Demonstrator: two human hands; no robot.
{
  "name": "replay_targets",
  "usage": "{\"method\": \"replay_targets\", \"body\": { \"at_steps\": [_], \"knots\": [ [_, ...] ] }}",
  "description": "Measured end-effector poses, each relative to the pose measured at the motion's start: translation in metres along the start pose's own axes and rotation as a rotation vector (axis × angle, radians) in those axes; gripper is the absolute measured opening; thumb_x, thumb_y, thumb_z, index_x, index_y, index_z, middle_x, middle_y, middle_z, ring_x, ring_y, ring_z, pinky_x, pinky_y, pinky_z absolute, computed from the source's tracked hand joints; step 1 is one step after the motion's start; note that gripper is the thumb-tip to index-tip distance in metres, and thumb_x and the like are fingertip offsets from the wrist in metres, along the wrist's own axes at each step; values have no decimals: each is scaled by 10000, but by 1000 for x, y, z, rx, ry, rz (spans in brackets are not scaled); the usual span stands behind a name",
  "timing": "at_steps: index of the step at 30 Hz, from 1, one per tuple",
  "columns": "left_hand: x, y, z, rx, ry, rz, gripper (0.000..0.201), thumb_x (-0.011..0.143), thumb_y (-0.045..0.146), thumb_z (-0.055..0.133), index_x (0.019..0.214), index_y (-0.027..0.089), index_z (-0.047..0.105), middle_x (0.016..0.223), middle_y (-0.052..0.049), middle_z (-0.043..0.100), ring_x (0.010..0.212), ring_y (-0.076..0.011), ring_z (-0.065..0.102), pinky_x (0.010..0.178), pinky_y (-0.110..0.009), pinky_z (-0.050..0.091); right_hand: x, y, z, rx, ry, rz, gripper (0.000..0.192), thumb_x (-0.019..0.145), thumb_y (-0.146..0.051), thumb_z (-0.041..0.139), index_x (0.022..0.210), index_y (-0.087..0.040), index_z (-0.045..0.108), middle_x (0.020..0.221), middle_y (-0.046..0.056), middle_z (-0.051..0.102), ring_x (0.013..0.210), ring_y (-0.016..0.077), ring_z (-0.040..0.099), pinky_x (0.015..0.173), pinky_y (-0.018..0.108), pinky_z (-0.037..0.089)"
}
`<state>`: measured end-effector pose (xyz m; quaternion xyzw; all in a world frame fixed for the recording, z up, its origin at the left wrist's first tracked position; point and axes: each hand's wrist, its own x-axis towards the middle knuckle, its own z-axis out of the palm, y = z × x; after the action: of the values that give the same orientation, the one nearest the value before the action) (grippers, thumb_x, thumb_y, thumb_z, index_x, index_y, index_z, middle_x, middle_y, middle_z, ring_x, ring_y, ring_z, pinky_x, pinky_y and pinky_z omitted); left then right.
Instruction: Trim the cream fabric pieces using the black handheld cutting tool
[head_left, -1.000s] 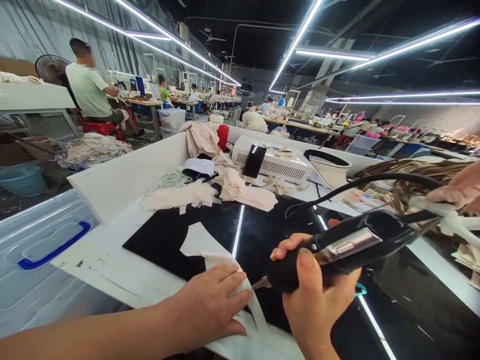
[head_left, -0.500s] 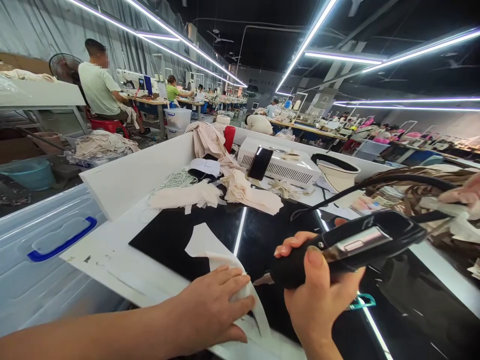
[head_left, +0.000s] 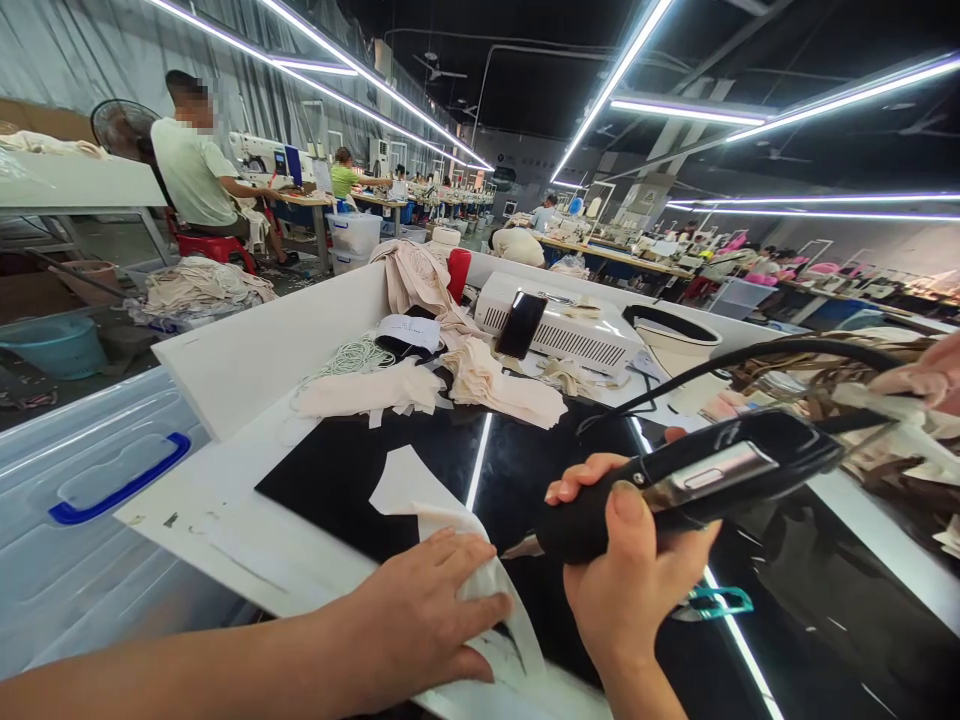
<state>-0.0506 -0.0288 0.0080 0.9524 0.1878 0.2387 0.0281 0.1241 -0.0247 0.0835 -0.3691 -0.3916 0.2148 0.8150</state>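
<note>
My left hand (head_left: pixel 442 615) lies flat with fingers spread on a piece of white fabric (head_left: pixel 409 485) over a shiny black board (head_left: pixel 322 480). My right hand (head_left: pixel 630 570) is wrapped round the thick black grip of a corded electric hot knife (head_left: pixel 697 485). Its short metal blade (head_left: pixel 525 546) points left, close to the fabric's edge and my left fingertips; whether it touches the fabric I cannot tell. A teal clip-like tool (head_left: pixel 716 602) lies on the board behind my right wrist.
Stacks of cream fabric pieces (head_left: pixel 510 385), a phone (head_left: pixel 523 325) and a white vented machine (head_left: pixel 562 320) stand at the back. Another person's hand (head_left: pixel 926 375) is at the right edge, near the black cord (head_left: pixel 720 372). A lidded plastic bin (head_left: pixel 90 540) is at left.
My right hand and the hot knife have shifted slightly left, and more of the blade shows. My left hand stays almost in place on the fabric.
</note>
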Motion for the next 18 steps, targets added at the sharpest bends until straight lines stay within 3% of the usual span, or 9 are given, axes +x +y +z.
{"method": "replay_targets", "body": {
  "at_steps": [14,18],
  "knots": [
    [3,1,-10,-63,-43,-18,565,930,502,790,1352,171,610,1396,-193,625,1328,-312,602,1149,-443,503,-1,9,0,-16,-64,-21,568,899,-268,746,1417,-314,520,791,-67,688,589,133,634,570,301,565],
    [3,-6,-20,-115,-83,-71,346,1054,304,641,1349,128,601,1373,-152,663,1308,-270,625,1166,-416,501,4,11,0,-18,-76,-25,558,873,-294,784,1375,-291,541,782,-68,693,597,135,630,570,298,563]
  ]
}}
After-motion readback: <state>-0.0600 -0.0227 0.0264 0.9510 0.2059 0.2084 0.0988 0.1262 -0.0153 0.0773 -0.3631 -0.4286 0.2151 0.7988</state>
